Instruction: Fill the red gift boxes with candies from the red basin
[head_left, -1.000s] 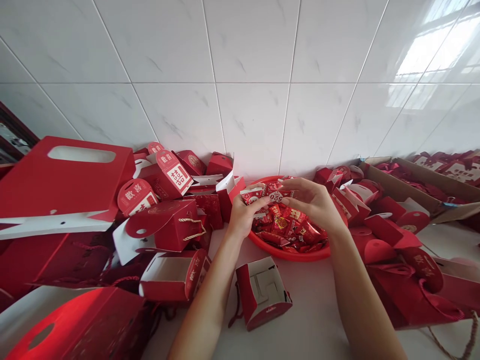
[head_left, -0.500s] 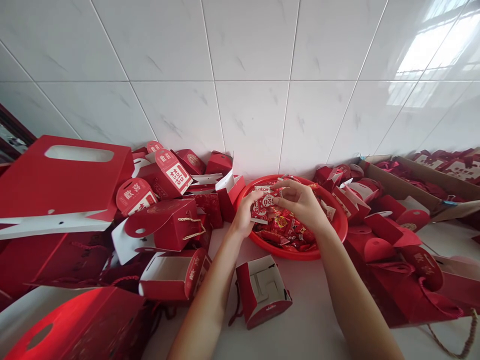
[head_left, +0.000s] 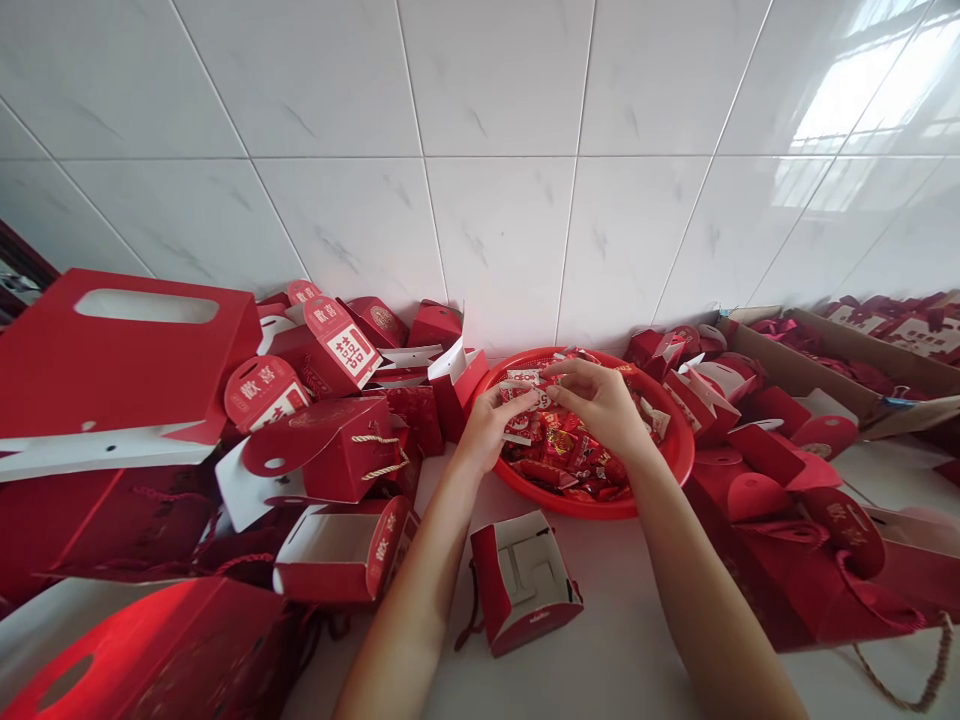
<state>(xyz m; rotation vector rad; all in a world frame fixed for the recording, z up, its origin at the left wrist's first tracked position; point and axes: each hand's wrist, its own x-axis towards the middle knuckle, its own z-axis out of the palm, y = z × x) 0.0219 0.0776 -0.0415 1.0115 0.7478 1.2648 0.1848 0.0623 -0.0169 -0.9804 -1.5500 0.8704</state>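
My left hand (head_left: 486, 428) is closed on a small red-and-white candy packet (head_left: 516, 428), thumb on top. The fingertips of my right hand (head_left: 606, 402) pinch at the packet's right edge, partly hiding it. Both hands are above the left half of a red plastic basin (head_left: 600, 510). Wrapped candies (head_left: 566, 455), mostly red, lie in the basin. In front of it, between my forearms, an open red gift box (head_left: 525, 580) shows its white inside.
Red gift boxes (head_left: 326, 450) with rope handles are piled on the left, and more boxes (head_left: 780, 460) on the right. A cardboard carton (head_left: 832, 365) holding red items stands at the far right. White wall tiles (head_left: 502, 230) rise behind the table.
My fingertips have drawn closer together on the candy packet, covering more of its right side. The view has shifted very slightly; the basin and boxes stay put.
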